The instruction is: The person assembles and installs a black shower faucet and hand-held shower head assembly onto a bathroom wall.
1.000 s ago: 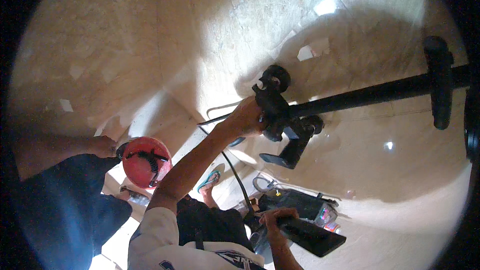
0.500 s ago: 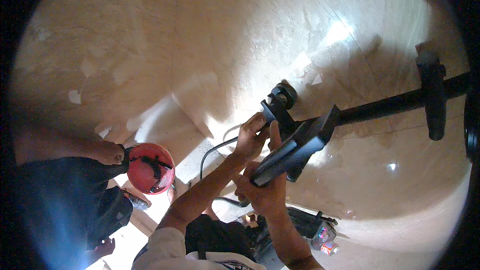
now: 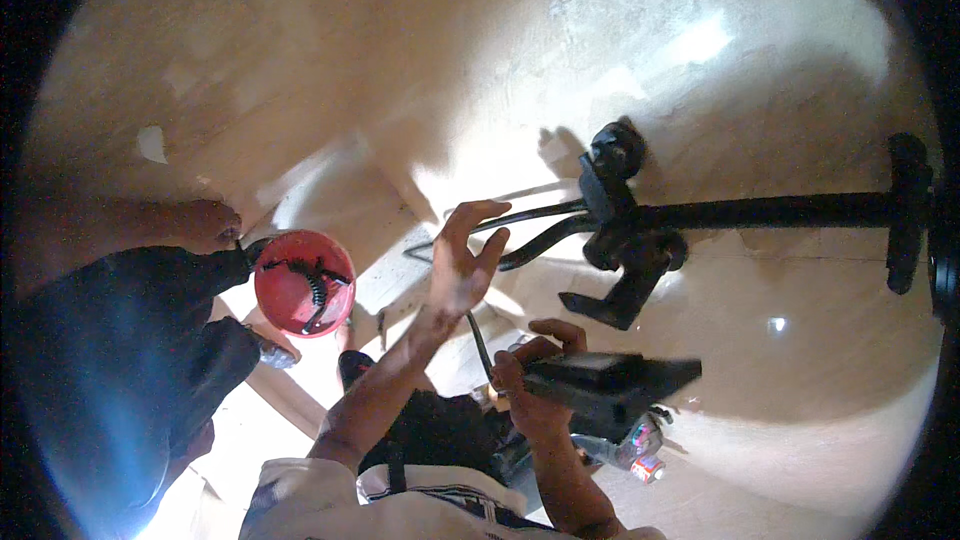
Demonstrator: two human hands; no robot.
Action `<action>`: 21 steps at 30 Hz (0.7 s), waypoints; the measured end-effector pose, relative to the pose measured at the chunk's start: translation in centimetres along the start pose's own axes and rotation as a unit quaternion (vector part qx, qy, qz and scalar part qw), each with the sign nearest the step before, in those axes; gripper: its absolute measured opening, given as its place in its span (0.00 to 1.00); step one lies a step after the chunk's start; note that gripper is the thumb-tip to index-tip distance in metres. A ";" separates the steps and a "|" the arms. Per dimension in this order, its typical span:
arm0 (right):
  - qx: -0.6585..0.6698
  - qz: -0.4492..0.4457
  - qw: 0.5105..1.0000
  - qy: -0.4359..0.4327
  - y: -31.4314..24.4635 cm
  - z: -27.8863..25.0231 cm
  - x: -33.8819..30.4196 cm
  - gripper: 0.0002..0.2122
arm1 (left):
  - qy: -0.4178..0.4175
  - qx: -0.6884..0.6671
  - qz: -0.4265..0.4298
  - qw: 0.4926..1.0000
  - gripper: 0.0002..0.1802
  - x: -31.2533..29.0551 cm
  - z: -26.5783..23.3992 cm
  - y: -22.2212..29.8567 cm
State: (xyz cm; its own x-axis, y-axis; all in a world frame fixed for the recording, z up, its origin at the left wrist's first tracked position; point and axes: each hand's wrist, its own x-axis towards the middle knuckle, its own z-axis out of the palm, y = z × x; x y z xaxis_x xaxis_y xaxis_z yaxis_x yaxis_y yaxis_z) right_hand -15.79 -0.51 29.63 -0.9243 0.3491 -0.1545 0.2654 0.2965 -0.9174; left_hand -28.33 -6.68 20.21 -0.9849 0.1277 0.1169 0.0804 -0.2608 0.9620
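Note:
My right hand (image 3: 540, 395) grips a dark, flat, slab-like piece (image 3: 610, 385), which sticks out to the right, apart from the frame. Its exact kind I cannot make out. Beyond it stretches a black pole frame (image 3: 770, 212), with a bent bracket (image 3: 628, 290) and a round black end piece (image 3: 618, 148). Fingers apart, my left hand (image 3: 465, 260) is beside the frame's bent black tube (image 3: 545, 240). A thinner black line (image 3: 530, 212) runs by its fingertips; whether they touch is unclear. A black cable (image 3: 480, 340) hangs between my two hands.
At the left, another person in dark clothes (image 3: 130, 340) is beside a red bucket (image 3: 303, 315) with a black coiled piece in it. Bottles and a can (image 3: 647, 468) lie low at the right, near dark gear. A tan tiled surface (image 3: 300, 60) fills the background.
My right hand has moved down with the slab-like piece, away from the bracket. My left hand has come off the bracket, moved left and opened. The frame appears further right.

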 end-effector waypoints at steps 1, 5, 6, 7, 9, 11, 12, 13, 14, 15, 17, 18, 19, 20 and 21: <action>0.032 -0.009 0.999 0.025 0.9 0.6 -0.7 0.20 | 0.027 -0.011 -0.015 0.999 0.22 -0.8 -0.1 0.3; 0.161 0.020 0.979 0.125 4.9 2.1 -3.1 0.12 | -0.087 0.058 0.060 0.993 0.31 1.9 3.9 1.5; 0.161 0.047 0.975 0.147 5.7 1.8 -3.6 0.10 | -0.108 0.055 0.069 0.990 0.32 2.9 5.0 1.6; 0.162 0.073 0.969 0.170 6.7 1.4 -4.1 0.08 | -0.132 0.101 0.051 0.985 0.31 3.6 6.1 1.4; 0.137 0.087 0.972 0.172 7.1 1.1 -5.2 0.07 | -0.157 0.118 0.099 0.976 0.30 5.6 5.4 1.1; 0.130 0.069 0.971 0.187 7.1 0.7 -5.7 0.09 | -0.206 0.018 0.214 0.955 0.29 6.5 6.4 -1.6; 0.135 0.083 0.962 0.223 7.4 0.8 -5.3 0.10 | -0.281 -0.044 0.075 0.956 0.28 6.8 5.6 -1.0; 0.141 0.100 0.955 0.243 7.8 0.9 -5.9 0.11 | -0.315 -0.038 0.076 0.945 0.27 7.6 5.3 -0.9; 0.076 0.077 0.969 0.224 9.6 0.6 -6.1 0.12 | -0.349 -0.031 0.077 0.933 0.26 8.7 5.1 -1.1; 0.010 0.053 0.977 0.204 12.1 0.4 -6.5 0.14 | -0.365 -0.001 0.123 0.923 0.25 9.4 4.7 -1.5; -0.037 0.044 0.978 0.202 14.8 0.8 -7.6 0.15 | -0.390 0.049 0.215 0.894 0.22 10.7 4.1 -3.0; -0.014 0.056 0.975 0.216 15.6 1.1 -7.9 0.16 | -0.393 0.044 0.247 0.885 0.21 11.0 3.9 -4.2; 0.048 0.091 0.966 0.236 15.1 1.7 -7.2 0.16 | -0.445 0.064 0.182 0.874 0.18 11.4 3.6 -3.8; 0.113 0.121 0.951 0.260 14.8 1.7 -6.6 0.16 | -0.493 0.092 0.121 0.857 0.16 11.7 3.9 -3.3; 0.128 0.152 0.944 0.265 14.5 1.9 -6.3 0.16 | -0.423 0.049 0.236 0.874 0.13 11.4 3.8 -5.1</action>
State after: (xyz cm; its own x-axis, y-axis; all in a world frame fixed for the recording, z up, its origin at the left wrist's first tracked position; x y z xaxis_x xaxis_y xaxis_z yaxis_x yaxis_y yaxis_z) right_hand -6.64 -0.09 16.64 -0.5306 0.7997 -0.2809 0.3584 -0.0887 -0.9293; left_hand -39.42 -0.27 17.61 -0.3764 0.6997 0.6073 0.5004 -0.3981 0.7688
